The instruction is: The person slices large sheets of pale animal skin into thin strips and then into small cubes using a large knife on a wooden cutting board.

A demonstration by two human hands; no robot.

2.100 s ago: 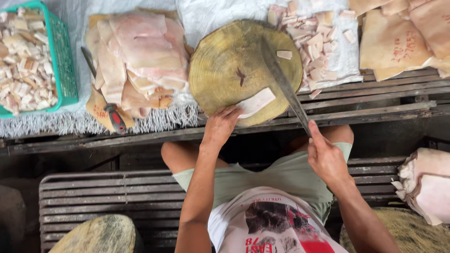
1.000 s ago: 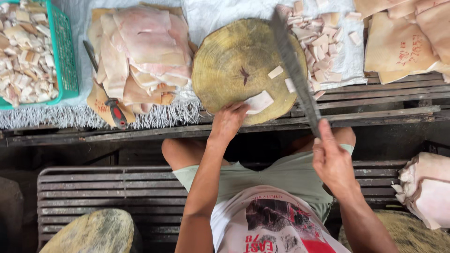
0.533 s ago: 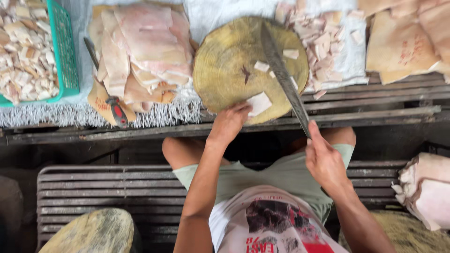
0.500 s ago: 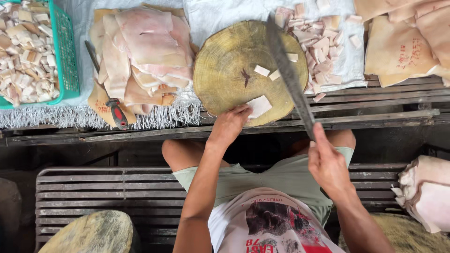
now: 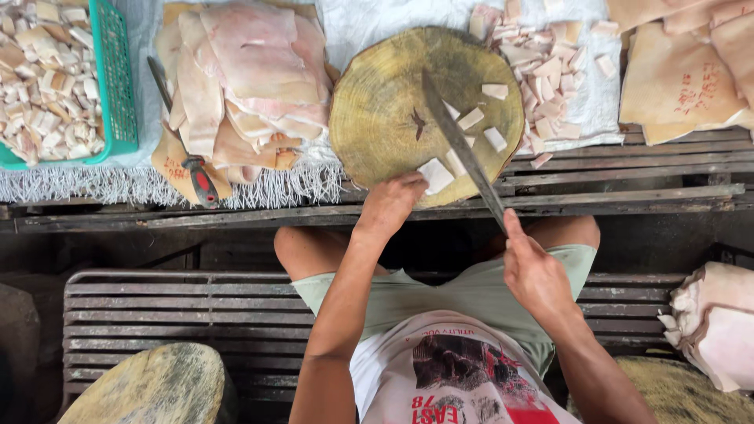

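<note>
Your left hand [image 5: 390, 206] sits at the near edge of the round chopping block [image 5: 377, 110], fingers curled down and pinching the near end of a pale strip of skin [image 5: 436, 175] to hold it flat on the wood. Your right hand [image 5: 536, 271] is wrapped tight around the handle of a long knife [image 5: 459, 145], whose blade runs diagonally across the block just beside the strip.

By the look of it, you are midway through cutting the strip into small squares. The next stroke calls for the blade to come down just past your left fingertips, so keep them tucked back and the strip held steady.

The block is a thick slice of tree trunk, yellow-green, scarred and cracked at its centre. A few cut pieces [image 5: 495, 118] lie on it beyond the blade, blocky, white and smooth-faced. Past its right rim a heap of similar pieces [image 5: 550, 63] rests on white cloth [image 5: 377, 23]. To the left, a stack of broad, floppy sheets of pinkish skin [image 5: 251, 78] lies draped in folds, with a second knife [image 5: 192, 165], red and black at the handle, beside it. A green plastic basket [image 5: 118, 86] at far left holds more cut pieces. Tan sheets [image 5: 675, 78] lie at far right, and everything rests on a dark slatted bench [image 5: 628, 173].
</note>
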